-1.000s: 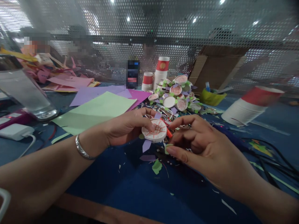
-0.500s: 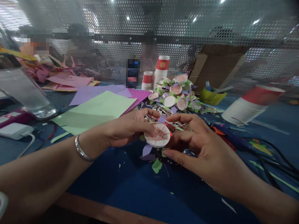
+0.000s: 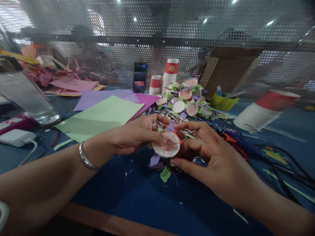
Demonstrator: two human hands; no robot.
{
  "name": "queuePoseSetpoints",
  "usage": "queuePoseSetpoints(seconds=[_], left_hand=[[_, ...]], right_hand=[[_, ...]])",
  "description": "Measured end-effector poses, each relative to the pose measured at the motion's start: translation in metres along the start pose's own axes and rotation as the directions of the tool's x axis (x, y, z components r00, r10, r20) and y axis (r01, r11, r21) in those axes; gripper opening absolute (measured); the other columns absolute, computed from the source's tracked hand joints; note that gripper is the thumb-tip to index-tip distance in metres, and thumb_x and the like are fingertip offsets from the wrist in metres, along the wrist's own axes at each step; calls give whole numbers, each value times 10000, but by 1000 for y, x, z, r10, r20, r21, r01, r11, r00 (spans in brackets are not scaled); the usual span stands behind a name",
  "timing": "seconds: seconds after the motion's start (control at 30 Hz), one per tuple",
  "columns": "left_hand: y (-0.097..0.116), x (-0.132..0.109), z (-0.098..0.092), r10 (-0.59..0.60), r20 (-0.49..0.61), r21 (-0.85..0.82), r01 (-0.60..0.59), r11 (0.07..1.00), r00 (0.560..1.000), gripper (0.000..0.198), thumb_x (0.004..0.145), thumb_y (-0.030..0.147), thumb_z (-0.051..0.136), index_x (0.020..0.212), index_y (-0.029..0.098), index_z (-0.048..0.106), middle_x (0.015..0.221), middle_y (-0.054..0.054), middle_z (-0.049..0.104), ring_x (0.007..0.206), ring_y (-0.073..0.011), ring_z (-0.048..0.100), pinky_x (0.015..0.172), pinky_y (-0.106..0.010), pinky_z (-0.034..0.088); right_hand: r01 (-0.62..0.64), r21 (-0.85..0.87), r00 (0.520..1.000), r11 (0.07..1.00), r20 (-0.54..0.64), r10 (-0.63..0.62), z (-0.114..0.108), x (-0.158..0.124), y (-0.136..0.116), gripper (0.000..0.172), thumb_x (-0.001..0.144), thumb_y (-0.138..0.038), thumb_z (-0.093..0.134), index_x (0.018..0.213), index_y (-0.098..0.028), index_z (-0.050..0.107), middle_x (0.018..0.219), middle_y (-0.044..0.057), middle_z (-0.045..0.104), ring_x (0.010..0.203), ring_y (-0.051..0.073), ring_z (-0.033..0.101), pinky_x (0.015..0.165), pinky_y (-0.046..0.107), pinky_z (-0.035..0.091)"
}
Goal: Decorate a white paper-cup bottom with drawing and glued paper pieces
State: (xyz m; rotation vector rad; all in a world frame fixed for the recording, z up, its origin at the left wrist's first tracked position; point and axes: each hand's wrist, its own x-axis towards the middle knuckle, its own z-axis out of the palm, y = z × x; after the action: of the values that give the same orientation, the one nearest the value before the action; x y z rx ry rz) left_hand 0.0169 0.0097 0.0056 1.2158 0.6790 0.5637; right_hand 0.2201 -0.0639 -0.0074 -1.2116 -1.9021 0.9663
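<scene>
The cut-off paper cup base (image 3: 163, 148) is a white disc with orange-red lines drawn on it and paper tabs around its rim. My left hand (image 3: 140, 134) grips it from the left, thumb pressed on the drawn face and fingers behind. My right hand (image 3: 209, 157) closes on its right rim; the index finger reaches the purple tab (image 3: 170, 126) at the top, and the thumb is low at the edge. Another purple tab (image 3: 155, 159) sticks out below. What lies under the right fingertips is partly hidden. A loose green paper scrap (image 3: 165, 175) lies just beneath.
Behind my hands is a pile of similar decorated cup bases (image 3: 185, 95). Stacked cups (image 3: 169, 77) stand there; another stack (image 3: 265, 109) leans at right. Green paper (image 3: 103, 113) and a water glass (image 3: 36, 98) are left. Cables (image 3: 283, 173) and an orange-handled tool (image 3: 228, 139) lie right.
The cup base has tipped slightly and shifted a little down. My right thumb has moved in a bit, covering a green piece at the lower rim. My left hand keeps its hold.
</scene>
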Motion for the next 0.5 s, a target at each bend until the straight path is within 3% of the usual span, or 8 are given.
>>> queuePoseSetpoints(seconds=[0.3, 0.5], left_hand=[[0, 1, -1, 4, -41, -33, -5, 999, 999, 534, 674, 64, 760, 1130, 175, 505, 816, -12, 719, 686, -116, 673, 654, -211, 498], [0, 2, -1, 2, -44, -36, -3, 999, 999, 534, 659, 72, 772, 1122, 173, 526, 834, -11, 719, 698, -115, 675, 662, -211, 499]], right_hand=[[2, 11, 1000, 1000, -31, -1, 2, -2, -2, 473, 904, -291, 721, 1288, -300, 445, 910, -37, 766, 696, 132, 675, 630, 261, 545], [-39, 66, 998, 997, -40, 42, 3, -1, -3, 462, 914, -289, 706, 1294, -281, 443, 854, -29, 753, 678, 147, 660, 615, 270, 534]])
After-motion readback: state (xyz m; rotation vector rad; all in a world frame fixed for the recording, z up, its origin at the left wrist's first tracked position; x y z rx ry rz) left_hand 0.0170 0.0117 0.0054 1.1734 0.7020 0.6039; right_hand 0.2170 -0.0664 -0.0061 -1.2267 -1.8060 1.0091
